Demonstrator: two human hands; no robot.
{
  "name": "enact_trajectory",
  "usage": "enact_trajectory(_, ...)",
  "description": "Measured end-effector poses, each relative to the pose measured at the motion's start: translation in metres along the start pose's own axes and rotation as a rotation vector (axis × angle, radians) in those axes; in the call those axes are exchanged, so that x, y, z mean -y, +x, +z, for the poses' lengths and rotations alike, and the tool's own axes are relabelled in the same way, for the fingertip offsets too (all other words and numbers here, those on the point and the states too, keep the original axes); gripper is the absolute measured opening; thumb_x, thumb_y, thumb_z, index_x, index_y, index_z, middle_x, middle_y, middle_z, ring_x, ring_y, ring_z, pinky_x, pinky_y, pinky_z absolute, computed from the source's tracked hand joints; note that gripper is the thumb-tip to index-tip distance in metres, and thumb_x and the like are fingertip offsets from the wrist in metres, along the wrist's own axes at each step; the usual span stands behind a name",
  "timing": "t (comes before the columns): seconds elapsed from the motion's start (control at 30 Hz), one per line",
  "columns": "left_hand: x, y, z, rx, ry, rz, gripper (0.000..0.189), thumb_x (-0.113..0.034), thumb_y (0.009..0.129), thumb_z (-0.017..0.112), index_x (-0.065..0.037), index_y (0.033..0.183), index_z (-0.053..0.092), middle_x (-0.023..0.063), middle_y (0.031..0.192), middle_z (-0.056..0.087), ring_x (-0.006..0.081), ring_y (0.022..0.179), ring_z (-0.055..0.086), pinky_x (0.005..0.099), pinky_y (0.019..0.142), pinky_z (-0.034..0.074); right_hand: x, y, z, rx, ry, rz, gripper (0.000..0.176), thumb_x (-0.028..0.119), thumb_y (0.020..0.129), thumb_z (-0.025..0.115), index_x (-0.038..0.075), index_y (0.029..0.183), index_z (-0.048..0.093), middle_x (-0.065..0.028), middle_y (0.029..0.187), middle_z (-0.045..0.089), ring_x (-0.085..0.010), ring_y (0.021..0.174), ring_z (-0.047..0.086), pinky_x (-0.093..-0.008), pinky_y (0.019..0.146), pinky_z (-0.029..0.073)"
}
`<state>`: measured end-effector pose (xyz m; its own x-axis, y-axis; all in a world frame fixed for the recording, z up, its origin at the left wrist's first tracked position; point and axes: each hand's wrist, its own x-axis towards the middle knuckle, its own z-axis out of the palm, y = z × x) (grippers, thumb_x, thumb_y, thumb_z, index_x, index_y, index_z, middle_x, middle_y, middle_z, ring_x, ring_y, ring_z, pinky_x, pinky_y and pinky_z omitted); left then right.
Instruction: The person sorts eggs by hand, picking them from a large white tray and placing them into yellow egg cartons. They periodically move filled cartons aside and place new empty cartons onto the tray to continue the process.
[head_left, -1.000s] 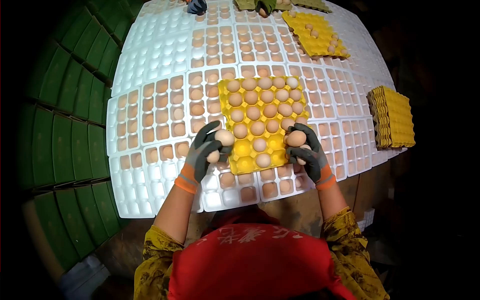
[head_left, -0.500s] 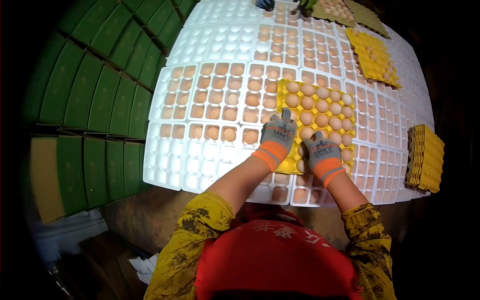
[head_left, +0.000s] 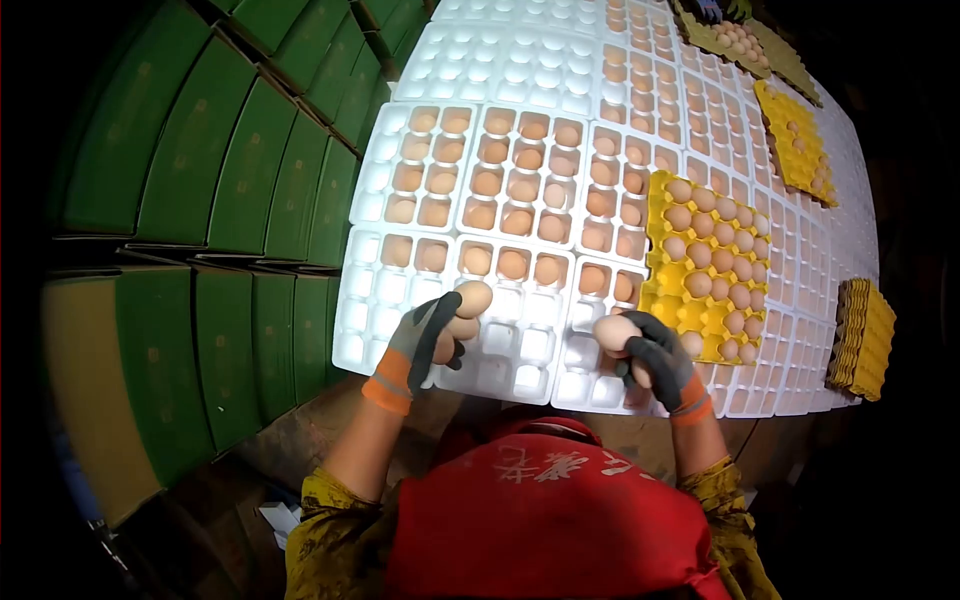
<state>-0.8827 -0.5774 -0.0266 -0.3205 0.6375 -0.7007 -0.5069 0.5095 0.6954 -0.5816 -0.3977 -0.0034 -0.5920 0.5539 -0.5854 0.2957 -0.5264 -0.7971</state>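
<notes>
Several brown eggs [head_left: 473, 298] are held in my left hand [head_left: 425, 335], gloved in grey and black with an orange cuff, over the front left part of the white foam trays [head_left: 357, 350]. My right hand [head_left: 655, 360] is closed around eggs [head_left: 614, 333] just left of the yellow egg tray [head_left: 655, 290]. That yellow tray rests on the foam trays and holds rows of eggs, with bare pockets at its lower left. Brown eggs fill many foam pockets; those near my left hand are bare.
Green cartons [head_left: 185, 340] are stacked at the left. A second yellow tray [head_left: 790, 140] with a few eggs lies at the upper right, and a stack of yellow trays [head_left: 862, 340] stands at the right. Another person's gloved hands [head_left: 722, 10] show at the top.
Both hands have left the yellow tray and now hold eggs; my left hand is farther left. The yellow tray has fewer eggs at its lower left. The view has shifted, moving the table rightward.
</notes>
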Motion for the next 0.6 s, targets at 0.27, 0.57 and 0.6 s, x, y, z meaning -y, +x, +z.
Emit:
enact_trajectory(0.27,0.020,0.020,-0.021,-0.395,1.145,0.839,0.042,-0.029,0.078,0.082,-0.013,0.115,0.070,0.0169,0.129,0.060,0.0363,0.100,0.066,0.0434,0.081,0.057,-0.008,0.050,0.128,-0.262,-1.119,-0.433,0.044,0.031,0.077,0.079,0.013,0.116,0.067,-0.0139,0.117,0.063,-0.0341,0.097,0.067,-0.0430,0.084,0.055)
enact_trajectory(0.57,0.029,0.034,-0.044,-0.354,1.163,0.790,0.036,-0.023,0.091,0.068,-0.017,0.127,0.068,0.0148,0.132,0.063,0.0349,0.099,0.069,0.0434,0.082,0.058,-0.066,0.074,0.106,-0.306,-0.625,-0.384,0.043,0.019,0.092,0.067,0.015,0.135,0.062,-0.0129,0.135,0.058,-0.0267,0.105,0.065,-0.0348,0.086,0.054)
enact_trajectory(0.6,0.026,0.034,-0.044,-0.316,1.125,0.801,0.036,-0.022,0.091,0.068,-0.016,0.127,0.068,0.0153,0.132,0.063,0.0351,0.101,0.069,0.0433,0.083,0.057,-0.063,0.072,0.104,-0.291,-0.553,-0.330,0.043,0.018,0.093,0.067,0.014,0.136,0.062,-0.0123,0.136,0.058,-0.0236,0.101,0.066,-0.0326,0.084,0.054)
